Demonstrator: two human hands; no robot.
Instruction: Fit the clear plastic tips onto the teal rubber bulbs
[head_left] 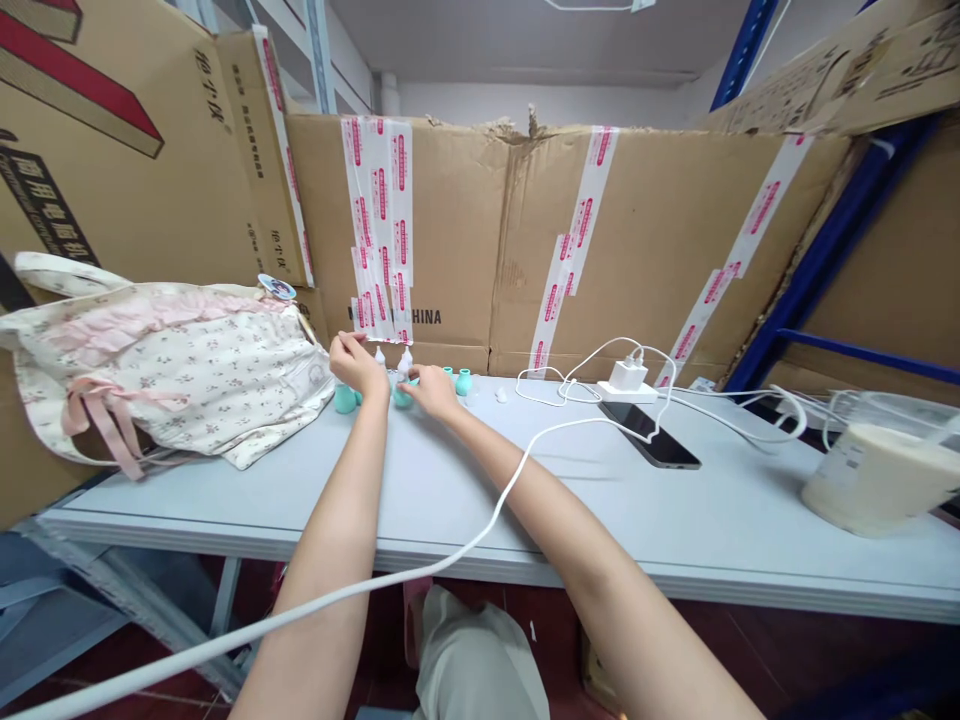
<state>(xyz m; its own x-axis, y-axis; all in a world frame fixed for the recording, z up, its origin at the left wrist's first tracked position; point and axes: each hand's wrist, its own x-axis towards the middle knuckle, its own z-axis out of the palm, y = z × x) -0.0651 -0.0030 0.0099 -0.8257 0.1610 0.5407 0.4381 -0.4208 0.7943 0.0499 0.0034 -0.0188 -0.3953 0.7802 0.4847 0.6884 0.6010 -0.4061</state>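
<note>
Mint-green, small rounded bulbs [463, 382] stand at the back of a flat pale-grey surface [465, 510], before a tall brown cardboard panel [465, 230]. The left hand [360, 366] bends up at the wrist, fingers curled; the right hand [436, 392] slants inward, fingertips at one bulb. Whether either grips anything, I cannot tell.

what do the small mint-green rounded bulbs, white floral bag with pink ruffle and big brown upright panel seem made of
Small mint-green rounded bulbs: perhaps rubber or silicone; smooth, opaque, but hard plastic is possible.
White floral bag with pink ruffle: matte fabric, maybe cotton, given soft folds.
Big brown upright panel: almost surely cardboard; dull, with creases, torn top edge.
</note>
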